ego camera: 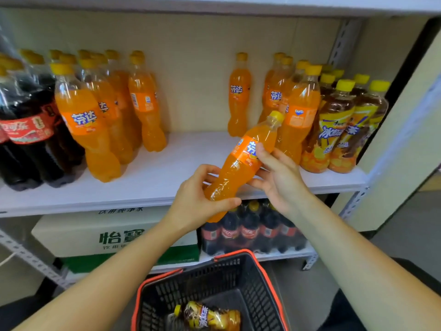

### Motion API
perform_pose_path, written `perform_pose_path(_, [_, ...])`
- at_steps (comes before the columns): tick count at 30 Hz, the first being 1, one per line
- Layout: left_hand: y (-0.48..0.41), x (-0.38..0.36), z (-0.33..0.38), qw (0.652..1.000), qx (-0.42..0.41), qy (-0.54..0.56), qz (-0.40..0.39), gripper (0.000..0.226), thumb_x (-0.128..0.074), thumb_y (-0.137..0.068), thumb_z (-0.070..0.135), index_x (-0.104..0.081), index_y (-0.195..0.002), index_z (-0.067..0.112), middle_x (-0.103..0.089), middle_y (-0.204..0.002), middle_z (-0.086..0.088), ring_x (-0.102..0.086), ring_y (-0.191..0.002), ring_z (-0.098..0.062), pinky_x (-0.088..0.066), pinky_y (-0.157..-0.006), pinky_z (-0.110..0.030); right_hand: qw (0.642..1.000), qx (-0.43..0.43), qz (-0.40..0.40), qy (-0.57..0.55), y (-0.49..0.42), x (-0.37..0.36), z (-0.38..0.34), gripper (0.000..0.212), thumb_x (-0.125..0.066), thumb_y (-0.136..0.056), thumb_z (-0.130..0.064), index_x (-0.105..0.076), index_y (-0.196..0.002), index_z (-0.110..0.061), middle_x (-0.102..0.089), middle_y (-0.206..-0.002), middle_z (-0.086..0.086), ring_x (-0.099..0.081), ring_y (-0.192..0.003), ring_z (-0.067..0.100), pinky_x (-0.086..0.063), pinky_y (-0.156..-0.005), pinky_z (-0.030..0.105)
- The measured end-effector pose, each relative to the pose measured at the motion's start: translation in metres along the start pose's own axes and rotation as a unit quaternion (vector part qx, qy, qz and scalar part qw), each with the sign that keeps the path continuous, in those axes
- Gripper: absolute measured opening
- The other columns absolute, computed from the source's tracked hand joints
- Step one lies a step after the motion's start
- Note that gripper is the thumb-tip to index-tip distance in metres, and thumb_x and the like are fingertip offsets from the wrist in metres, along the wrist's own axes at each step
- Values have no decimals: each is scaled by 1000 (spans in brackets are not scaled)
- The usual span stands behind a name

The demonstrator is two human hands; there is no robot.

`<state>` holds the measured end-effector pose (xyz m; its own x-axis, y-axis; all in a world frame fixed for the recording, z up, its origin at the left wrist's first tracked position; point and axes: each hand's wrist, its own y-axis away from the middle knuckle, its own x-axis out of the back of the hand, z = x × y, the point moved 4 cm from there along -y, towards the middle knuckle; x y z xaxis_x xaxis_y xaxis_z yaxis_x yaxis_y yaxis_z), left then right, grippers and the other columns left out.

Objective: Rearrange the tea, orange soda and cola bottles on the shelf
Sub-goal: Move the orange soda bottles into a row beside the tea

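Observation:
Both hands hold one orange soda bottle [241, 161], tilted with its yellow cap up and to the right, in front of the white shelf [152, 177]. My left hand [198, 199] grips its base; my right hand [276, 173] grips its labelled middle. On the shelf stand cola bottles [26, 130] at far left, a group of orange sodas [105, 111] beside them, a lone orange soda [238, 96] at the back, more orange sodas [296, 108] to its right, and tea bottles [343, 125] at far right.
A black basket with red rim [267, 278] sits below me with one tea bottle [207, 316] lying in it. The lower shelf holds a white and green water carton [95, 235] and packed cola bottles [250, 230]. A beige panel [401, 130] stands at the right.

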<state>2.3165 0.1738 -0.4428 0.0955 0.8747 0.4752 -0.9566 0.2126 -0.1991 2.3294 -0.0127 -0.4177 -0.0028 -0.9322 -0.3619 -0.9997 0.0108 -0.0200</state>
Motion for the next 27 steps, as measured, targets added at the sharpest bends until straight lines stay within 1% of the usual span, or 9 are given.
perform_pose_path(4, [-1, -1, -1, 998, -14, -43, 48, 73, -84, -57, 59, -51, -117, 32, -63, -104, 19, -64, -94, -1, -57, -78, -33, 1000, -4, 2, 11, 0, 2, 2, 71, -75, -78, -41, -53, -142, -21, -67, -133, 5, -68, -119, 25, -57, -95, 56])
perform_pose_path(7, [-4, -1, -6, 999, -5, 6, 50, 65, -89, -61, 48, -57, -114, 26, -68, -105, 6, -69, -94, -12, -59, -80, -40, 1000, 6, -13, 18, 0, 4, 1, 60, -73, -85, -38, -54, -140, -24, -66, -133, 5, -68, -118, 25, -60, -91, 53])
perform_pose_path(10, [-4, 0, -11, 995, 23, 85, 37, 63, -92, -58, 44, -63, -109, 23, -73, -104, -1, -72, -91, -18, -60, -73, -36, 999, 12, -26, 17, -3, 7, -1, 44, -60, -101, -35, -54, -142, -22, -66, -134, 6, -68, -119, 25, -58, -95, 51])
perform_pose_path(13, [-1, -6, -12, 989, 47, 138, 2, 53, -91, -61, 39, -64, -105, 25, -77, -97, 2, -72, -81, -11, -55, -64, -22, 999, 5, -34, -1, -5, 7, 0, 41, -53, -105, -36, -53, -143, -22, -66, -129, 6, -67, -113, 22, -56, -99, 48])
perform_pose_path(17, [2, -10, -14, 981, 77, 173, -48, 44, -85, -69, 31, -66, -108, 22, -78, -100, -3, -73, -85, -17, -57, -73, -31, 999, 4, -45, -19, -4, 8, 0, 40, -55, -104, -35, -55, -141, -21, -66, -128, 6, -66, -114, 24, -59, -89, 47])
perform_pose_path(20, [6, -10, -16, 973, 98, 192, -77, 41, -79, -73, 32, -71, -112, 23, -77, -104, 0, -72, -89, -16, -53, -78, -32, 999, 2, -34, -16, -2, 8, 1, 38, -60, -101, -36, -59, -137, -26, -66, -133, 4, -65, -119, 26, -58, -95, 52])
perform_pose_path(23, [11, -12, -16, 977, 108, 165, -87, 47, -77, -72, 41, -73, -116, 27, -77, -107, 2, -72, -93, -15, -52, -81, -31, 1000, -3, -16, -7, 1, 7, 3, 40, -64, -97, -37, -61, -135, -25, -66, -134, 5, -64, -122, 26, -55, -98, 57])
perform_pose_path(26, [17, -17, -10, 988, 102, 89, -79, 75, -86, -55, 59, -66, -122, 33, -71, -111, 8, -71, -96, -10, -56, -77, -26, 1000, -17, 0, 9, 6, 4, 5, 41, -66, -96, -39, -61, -134, -24, -67, -130, 5, -64, -121, 27, -55, -95, 60])
perform_pose_path(27, [19, -18, -8, 991, 97, 63, -64, 78, -90, -52, 62, -62, -121, 37, -68, -111, 11, -70, -94, -7, -56, -73, -23, 1000, -23, 2, 13, 8, 4, 5, 41, -66, -96, -41, -60, -133, -25, -68, -129, 4, -64, -120, 27, -55, -94, 61])
